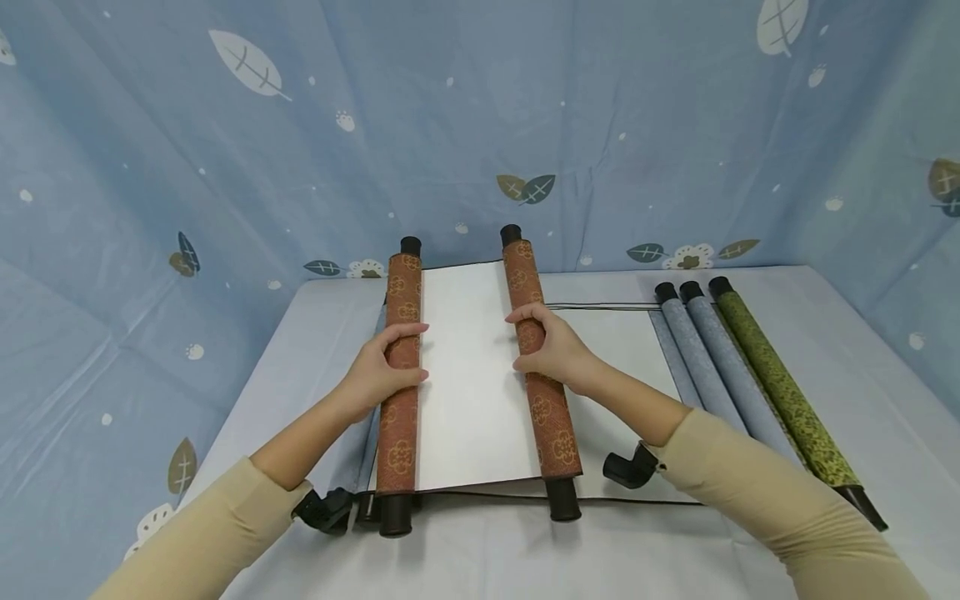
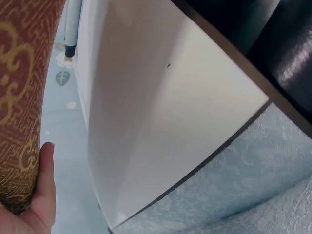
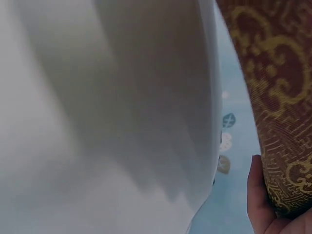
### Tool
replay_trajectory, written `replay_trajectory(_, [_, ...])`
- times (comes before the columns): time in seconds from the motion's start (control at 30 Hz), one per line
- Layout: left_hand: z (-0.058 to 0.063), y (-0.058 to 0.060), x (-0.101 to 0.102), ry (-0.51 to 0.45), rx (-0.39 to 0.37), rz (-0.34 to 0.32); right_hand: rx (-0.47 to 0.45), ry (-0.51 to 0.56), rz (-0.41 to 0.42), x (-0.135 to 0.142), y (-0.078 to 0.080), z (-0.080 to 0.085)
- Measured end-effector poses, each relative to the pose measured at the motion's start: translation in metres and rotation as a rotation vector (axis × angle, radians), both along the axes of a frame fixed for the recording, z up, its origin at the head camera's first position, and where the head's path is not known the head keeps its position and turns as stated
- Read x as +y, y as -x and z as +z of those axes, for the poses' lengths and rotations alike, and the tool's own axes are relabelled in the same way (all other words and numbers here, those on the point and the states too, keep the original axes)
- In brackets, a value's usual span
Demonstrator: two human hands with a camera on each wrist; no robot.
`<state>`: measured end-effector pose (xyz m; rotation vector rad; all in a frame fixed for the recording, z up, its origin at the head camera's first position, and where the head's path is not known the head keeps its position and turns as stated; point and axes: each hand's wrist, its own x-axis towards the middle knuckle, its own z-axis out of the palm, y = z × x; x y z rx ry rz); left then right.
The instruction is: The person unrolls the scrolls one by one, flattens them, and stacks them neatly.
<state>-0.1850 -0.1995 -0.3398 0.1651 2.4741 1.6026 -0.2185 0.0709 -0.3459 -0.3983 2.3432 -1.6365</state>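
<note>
A hanging scroll with two reddish-brown, gold-patterned rolls is held partly unrolled above the table, its white sheet [image 1: 472, 375] showing between them. My left hand [image 1: 375, 371] grips the left roll [image 1: 397, 442], thumb and fingers around its middle. Around the right roll [image 1: 555, 425] curls my right hand [image 1: 562, 354], also near mid-length. Black knobs cap both rolls. Close up, the left wrist view shows the left roll [image 2: 19, 83] against the hand, and the right wrist view the other roll [image 3: 282, 83]. Underneath, an unrolled scroll with white sheet [image 1: 607, 350] and blue-grey borders lies flat.
Two blue-grey rolls [image 1: 697, 350] and a green patterned rolled scroll [image 1: 787, 392] lie side by side at the table's right. The table [image 1: 847, 333] has a white cover. Behind it hangs a blue leaf-print curtain [image 1: 450, 125]. Black wrist mounts [image 1: 630, 468] sit at both sleeves.
</note>
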Motion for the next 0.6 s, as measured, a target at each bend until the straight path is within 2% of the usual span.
replay_trajectory(0.27, [-0.003, 0.002, -0.001, 0.051, 0.041, -0.037, -0.031, 0.026, -0.022, 0.015, 0.003, 0.000])
replay_trajectory(0.43, [-0.008, 0.002, -0.004, 0.058, 0.079, -0.063, 0.010, 0.014, -0.001, 0.024, 0.004, -0.006])
replay_trajectory(0.6, [-0.007, 0.004, -0.001, 0.092, 0.088, -0.044, 0.064, -0.034, -0.068, 0.022, 0.001, -0.006])
